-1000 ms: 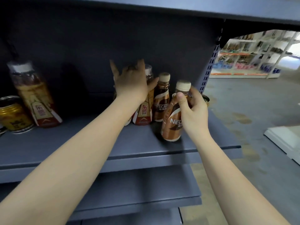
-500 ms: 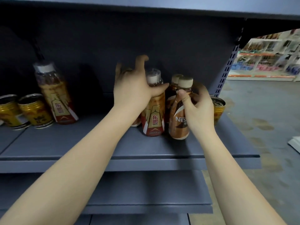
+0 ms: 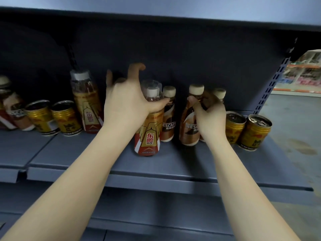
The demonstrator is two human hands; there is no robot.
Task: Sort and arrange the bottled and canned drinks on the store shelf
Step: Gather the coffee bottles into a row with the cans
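Note:
My left hand (image 3: 128,103) grips the neck of a gold-and-red energy drink bottle (image 3: 148,136) standing on the grey shelf (image 3: 156,169); two fingers stick up behind it. My right hand (image 3: 209,115) holds a brown Nescafe coffee bottle (image 3: 188,127) by its shoulder. Between the two hands stands a second Nescafe bottle (image 3: 168,117). A third Nescafe bottle (image 3: 219,93) is mostly hidden behind my right hand.
Two gold cans (image 3: 246,129) stand at the shelf's right end. To the left are another energy drink bottle (image 3: 86,103), two gold cans (image 3: 53,117) and a Nescafe bottle (image 3: 15,113). An upper shelf hangs overhead. A lower shelf juts out below.
The view has shifted so more of the left and right shelf shows. My left hand has closed round the energy drink bottle's neck and drawn it forward. My right hand keeps the coffee bottle.

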